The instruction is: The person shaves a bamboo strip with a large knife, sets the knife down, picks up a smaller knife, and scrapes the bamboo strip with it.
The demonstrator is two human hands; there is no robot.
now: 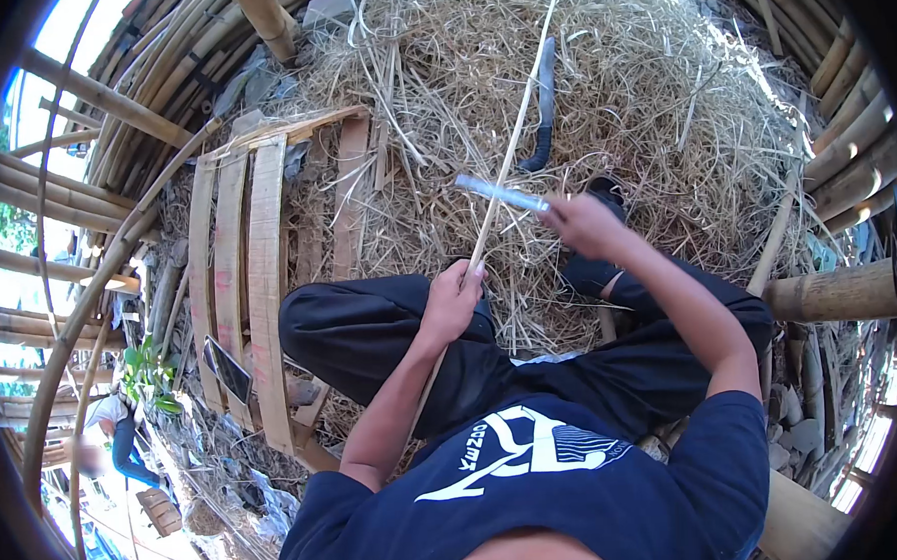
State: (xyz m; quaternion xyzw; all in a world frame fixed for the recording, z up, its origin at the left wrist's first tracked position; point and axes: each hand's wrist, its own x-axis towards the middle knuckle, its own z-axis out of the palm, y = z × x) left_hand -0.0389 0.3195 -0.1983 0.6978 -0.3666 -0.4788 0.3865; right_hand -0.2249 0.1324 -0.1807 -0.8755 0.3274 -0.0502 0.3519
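While the left hand [453, 305] has its grip closed around one long bamboo strip [515, 127], which slants out over the heap of shavings [681, 100], the right hand [588, 224] clasps one blurred knife [517, 197], its blade crossing the strip in view; contact is unclear. One second, black-handled blade [545, 86] lies on the heap. At the heap's left edge, one slatted wooden pallet [269, 288] carries one phone [228, 371].

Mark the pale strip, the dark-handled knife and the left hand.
Pale strip [514, 140]: head view, midway along its length.
Dark-handled knife [546, 96]: head view, lower blade.
Left hand [454, 299]: head view, its back.
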